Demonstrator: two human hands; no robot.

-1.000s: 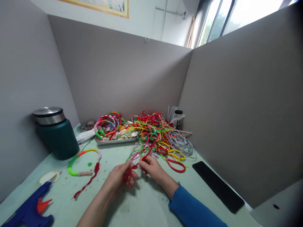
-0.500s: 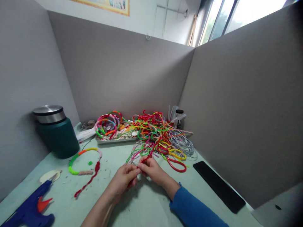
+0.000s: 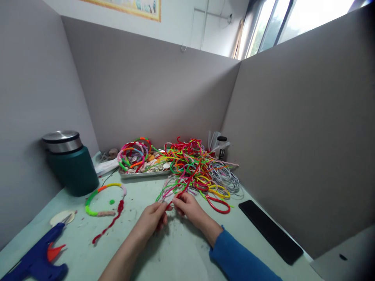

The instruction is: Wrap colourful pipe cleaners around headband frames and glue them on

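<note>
My left hand (image 3: 155, 216) and my right hand (image 3: 186, 206) are close together above the middle of the table. Both pinch a red pipe cleaner (image 3: 170, 204), a short stretch of which shows between the fingertips. Its far end runs up past my right fingers towards the heap of coloured pipe cleaners (image 3: 190, 164). What lies inside my left palm is mostly hidden. To the left on the table rests a multicoloured pipe-cleaner ring (image 3: 93, 213), with a red fuzzy tail (image 3: 109, 224) trailing from its end.
A blue glue gun (image 3: 41, 253) lies front left, its nozzle over a pale disc. Behind stand a green flask (image 3: 72, 171) and a metal tray (image 3: 143, 175) of buttons and rings. Red-handled scissors (image 3: 219, 205) poke from the heap. A black phone-like slab (image 3: 271, 232) lies right.
My hands have drawn slightly apart, the left one shifting a little left and down. More of the red pipe cleaner now shows between them.
</note>
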